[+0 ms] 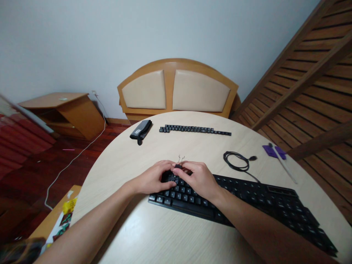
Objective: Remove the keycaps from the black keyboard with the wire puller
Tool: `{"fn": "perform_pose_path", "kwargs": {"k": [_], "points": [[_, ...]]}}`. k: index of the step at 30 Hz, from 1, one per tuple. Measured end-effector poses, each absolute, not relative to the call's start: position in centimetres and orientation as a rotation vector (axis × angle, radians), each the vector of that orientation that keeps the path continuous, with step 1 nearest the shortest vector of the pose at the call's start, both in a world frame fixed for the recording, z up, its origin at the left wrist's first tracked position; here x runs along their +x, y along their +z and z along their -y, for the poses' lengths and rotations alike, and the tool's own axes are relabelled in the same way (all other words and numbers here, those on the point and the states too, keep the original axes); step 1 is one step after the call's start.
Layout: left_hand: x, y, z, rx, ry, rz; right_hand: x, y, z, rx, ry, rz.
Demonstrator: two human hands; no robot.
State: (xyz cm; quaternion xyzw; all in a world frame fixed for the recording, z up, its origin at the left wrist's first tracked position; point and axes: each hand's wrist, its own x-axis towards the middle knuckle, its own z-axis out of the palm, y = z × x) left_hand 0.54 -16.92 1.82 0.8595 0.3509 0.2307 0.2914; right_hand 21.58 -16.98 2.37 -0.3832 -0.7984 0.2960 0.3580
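A black keyboard (pixel 255 201) lies across the round pale wooden table (pixel 170 234), angled down to the right. My left hand (pixel 154 178) and my right hand (pixel 199 178) meet over its upper left corner. Both have curled fingers. Between their fingertips sits a small dark keycap (pixel 178 166), with a thin wire tool (pixel 180 158) sticking up just behind it. Which hand holds the wire tool I cannot tell. A row of removed black keycaps (pixel 194 129) lies lined up at the far side of the table.
The keyboard's coiled black cable (pixel 238 161) lies right of my hands. A grey folded pouch (pixel 140 131) rests at the far left. A white-handled tool with purple pieces (pixel 276 153) lies near the right edge. A wooden headboard (pixel 177 90) stands behind the table.
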Motion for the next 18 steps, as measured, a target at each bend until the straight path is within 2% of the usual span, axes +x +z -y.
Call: {"fn": "perform_pose_path", "kwargs": {"k": [10, 18], "points": [[0.7, 2.8, 16.9, 2.222, 0.629, -0.850, 21.7, 2.5, 17.2, -0.770, 0.831, 2.113], [0.6, 3.2, 16.7, 2.196, 0.618, -0.809, 21.5, 2.5, 17.0, -0.886, 0.904, 1.923]]}}
